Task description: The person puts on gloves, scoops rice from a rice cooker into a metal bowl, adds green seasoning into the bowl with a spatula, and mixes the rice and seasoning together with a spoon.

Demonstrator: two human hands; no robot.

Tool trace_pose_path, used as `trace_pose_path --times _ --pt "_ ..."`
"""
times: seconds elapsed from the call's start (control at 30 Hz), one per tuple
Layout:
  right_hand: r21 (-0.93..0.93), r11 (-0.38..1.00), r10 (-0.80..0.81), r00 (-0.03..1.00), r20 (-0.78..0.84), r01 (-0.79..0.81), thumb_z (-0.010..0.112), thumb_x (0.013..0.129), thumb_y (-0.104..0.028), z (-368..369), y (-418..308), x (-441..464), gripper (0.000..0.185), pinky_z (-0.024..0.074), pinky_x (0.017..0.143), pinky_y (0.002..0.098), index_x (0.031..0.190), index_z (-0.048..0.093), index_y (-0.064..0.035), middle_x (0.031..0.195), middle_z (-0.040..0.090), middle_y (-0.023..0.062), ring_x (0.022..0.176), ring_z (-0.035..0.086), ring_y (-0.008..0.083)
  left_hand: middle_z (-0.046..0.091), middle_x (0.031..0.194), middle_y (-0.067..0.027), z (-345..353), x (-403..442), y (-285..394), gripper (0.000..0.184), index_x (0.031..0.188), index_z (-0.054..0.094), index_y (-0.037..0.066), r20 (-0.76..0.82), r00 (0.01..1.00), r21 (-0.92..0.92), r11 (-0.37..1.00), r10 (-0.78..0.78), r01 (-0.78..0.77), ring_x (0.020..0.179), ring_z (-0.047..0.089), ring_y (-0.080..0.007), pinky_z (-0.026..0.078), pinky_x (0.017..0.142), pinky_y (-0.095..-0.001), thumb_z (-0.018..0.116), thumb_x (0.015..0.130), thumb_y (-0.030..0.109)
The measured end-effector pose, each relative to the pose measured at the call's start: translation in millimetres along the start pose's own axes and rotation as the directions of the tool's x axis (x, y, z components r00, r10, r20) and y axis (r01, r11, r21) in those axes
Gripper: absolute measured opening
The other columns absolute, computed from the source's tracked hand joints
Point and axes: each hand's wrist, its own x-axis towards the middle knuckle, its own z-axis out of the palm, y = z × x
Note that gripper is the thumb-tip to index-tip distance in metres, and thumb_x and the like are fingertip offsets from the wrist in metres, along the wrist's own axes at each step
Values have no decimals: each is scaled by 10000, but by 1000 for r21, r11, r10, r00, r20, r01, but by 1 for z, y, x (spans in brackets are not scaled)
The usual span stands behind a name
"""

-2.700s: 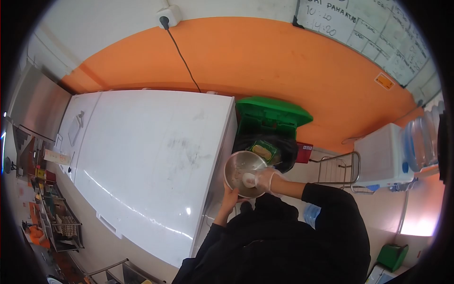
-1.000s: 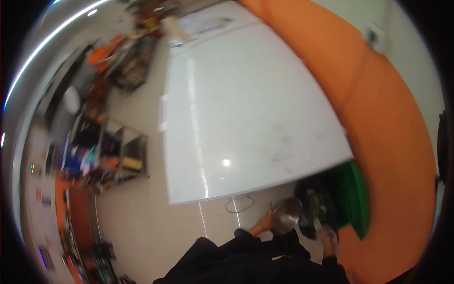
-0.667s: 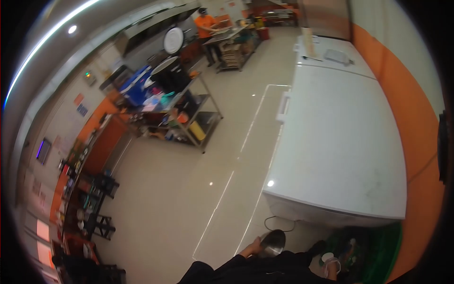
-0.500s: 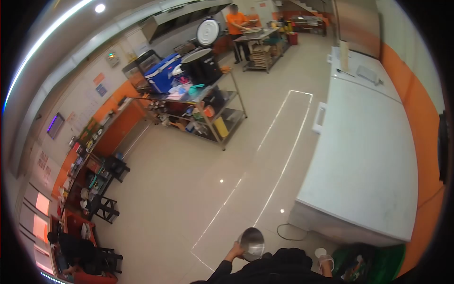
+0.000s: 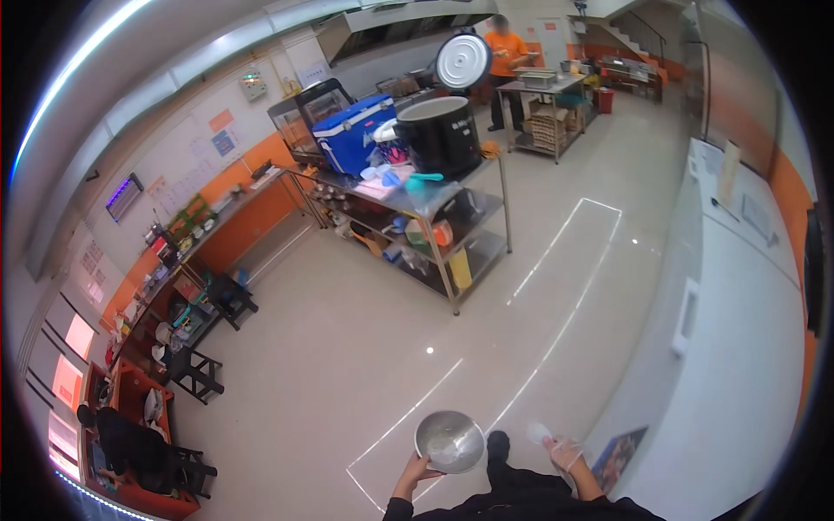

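My left hand (image 5: 419, 469) grips the rim of a round metal bowl (image 5: 449, 442) at the bottom of the head view. Something pale shows inside the bowl, too blurred to name. My right hand (image 5: 566, 452), in a clear plastic glove, is closed around a small whitish cup-like thing (image 5: 539, 431). That hand is to the right of the bowl and apart from it. My dark shoe (image 5: 498, 445) shows on the floor between the two hands.
White chest freezers (image 5: 738, 382) line the right side. Ahead, a steel table (image 5: 452, 204) carries a big black pot (image 5: 439, 139) and a blue cooler (image 5: 354, 135). A person in orange (image 5: 506, 52) stands behind; another in dark clothes (image 5: 135, 447) sits at left. Black stools (image 5: 195, 373) stand nearby.
My view has turned and moved forward, so the steel table looks nearer. The bowl has tipped so its inside faces me. My right hand has come away from the green bin, which is out of view.
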Motion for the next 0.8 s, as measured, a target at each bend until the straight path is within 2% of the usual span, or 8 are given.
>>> trace_pose_path --times 0.07,0.13,0.2,0.33,0.43,0.53,0.63,0.8 --pt "51 996 -69 997 -23 70 422 872 -528 -20 -49 60 558 447 825 455 985 626 -20 966 606 268 948 580 411 361 1310 -246 13 28 53 592 1370 181 -20 5 1000 -63 998 10 -10 916 623 -389 595 721 -377 430 845 94" --pt "145 976 -176 982 70 165 476 863 -504 -54 -103 114 536 449 824 454 1021 602 -7 976 605 263 942 583 411 355 1312 -241 22 54 101 594 1374 174 -11 -10 999 -83 996 34 -35 930 619 -380 591 743 -377 427 848 102" --pt "150 931 -340 940 16 334 488 855 -508 -60 -137 172 541 453 820 450 1049 593 -15 961 613 251 934 588 404 361 1295 -236 18 97 125 556 1370 171 13 -3 996 -69 994 90 -89 943 608 -387 586 754 -385 405 879 130" --pt "203 843 -519 851 72 497 467 879 -465 -110 -233 246 488 454 814 451 1079 551 -28 951 610 237 929 579 407 344 1279 -254 26 155 229 557 1349 137 26 60 973 -131 968 221 -212 922 609 -415 594 716 -390 418 881 136" --pt "9 825 -564 825 33 564 470 883 -417 -123 -277 319 460 451 836 444 1111 539 -25 981 610 235 938 580 399 339 1264 -289 32 197 305 597 1328 82 7 -17 979 -139 969 205 -205 935 605 -411 592 718 -400 442 870 136" --pt "19 777 -627 771 109 629 500 859 -372 -131 -313 418 491 456 843 426 1234 499 -56 1004 620 225 934 597 367 334 1243 -324 30 249 383 653 1314 20 -9 -28 978 -131 969 207 -209 940 606 -404 592 709 -420 459 851 130" --pt "6 746 -658 736 158 666 495 858 -361 -140 -353 509 458 454 839 435 1199 524 -56 993 624 218 935 591 367 343 1244 -309 16 313 442 644 1312 34 -9 14 969 -153 958 246 -241 937 606 -406 594 701 -421 455 842 118" --pt "-354 545 -756 628 185 761 486 870 -308 -206 -450 640 319 474 776 442 1013 627 -61 902 633 202 834 608 367 366 1232 -287 2 402 545 634 1323 42 14 -52 955 -223 929 290 -295 901 618 -392 596 694 -411 444 840 103"
